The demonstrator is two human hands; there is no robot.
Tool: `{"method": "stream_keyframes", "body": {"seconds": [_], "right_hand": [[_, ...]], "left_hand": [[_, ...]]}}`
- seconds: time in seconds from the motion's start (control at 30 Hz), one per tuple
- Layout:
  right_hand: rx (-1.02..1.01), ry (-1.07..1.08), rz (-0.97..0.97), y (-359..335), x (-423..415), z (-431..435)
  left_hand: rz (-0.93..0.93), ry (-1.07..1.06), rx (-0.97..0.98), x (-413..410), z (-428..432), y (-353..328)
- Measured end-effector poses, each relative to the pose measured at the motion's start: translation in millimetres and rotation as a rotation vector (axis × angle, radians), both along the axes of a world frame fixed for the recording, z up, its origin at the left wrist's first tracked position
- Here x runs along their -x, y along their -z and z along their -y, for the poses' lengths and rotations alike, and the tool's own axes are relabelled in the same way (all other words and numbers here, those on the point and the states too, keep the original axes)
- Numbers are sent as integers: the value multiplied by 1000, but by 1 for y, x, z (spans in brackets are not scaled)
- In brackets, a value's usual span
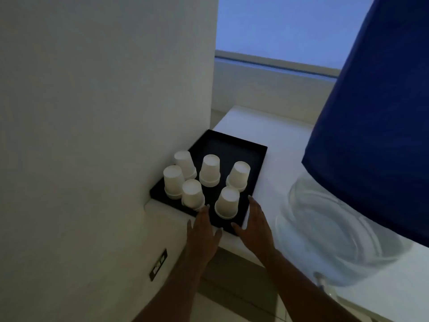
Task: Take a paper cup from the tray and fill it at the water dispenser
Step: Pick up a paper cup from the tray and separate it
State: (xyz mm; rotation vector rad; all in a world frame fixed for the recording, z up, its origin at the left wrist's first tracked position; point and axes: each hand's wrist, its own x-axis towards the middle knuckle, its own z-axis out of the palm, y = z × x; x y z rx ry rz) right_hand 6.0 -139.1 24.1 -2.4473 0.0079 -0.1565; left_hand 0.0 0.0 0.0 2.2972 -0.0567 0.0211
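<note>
Black tray (258,159) is seen in the head view on a white ledge (278,159) against the wall, bearing six white paper cups, all inverted. The nearest cup (227,202) stands upright on its rim at the tray's near edge, its long axis vertical. It lies between the two hands, just ahead of the fingertips. Left hand (202,231) and right hand (254,225) are both spread wide and empty; neither touches the cup. The right hand is judged marginally nearer. No dispenser spout is identified.

Blue water bottle (371,126) cut off by top and right edges; dispenser tap out of view
</note>
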Motion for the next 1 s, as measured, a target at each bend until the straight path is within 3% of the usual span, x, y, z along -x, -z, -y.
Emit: {"method": "stream_keyframes", "body": {"seconds": [0.1, 0.27, 0.7, 1.0], "right_hand": [[-95, -9, -30, 6, -20, 0], [-84, -45, -70, 21, -47, 0], [-83, -74, -52, 37, -63, -7], [-327, 40, -13, 35, -58, -3]], "left_hand": [[44, -41, 43, -8, 2, 7], [108, -90, 116, -15, 6, 19], [45, -98, 236, -21, 13, 19], [23, -303, 402, -34, 23, 2]]}}
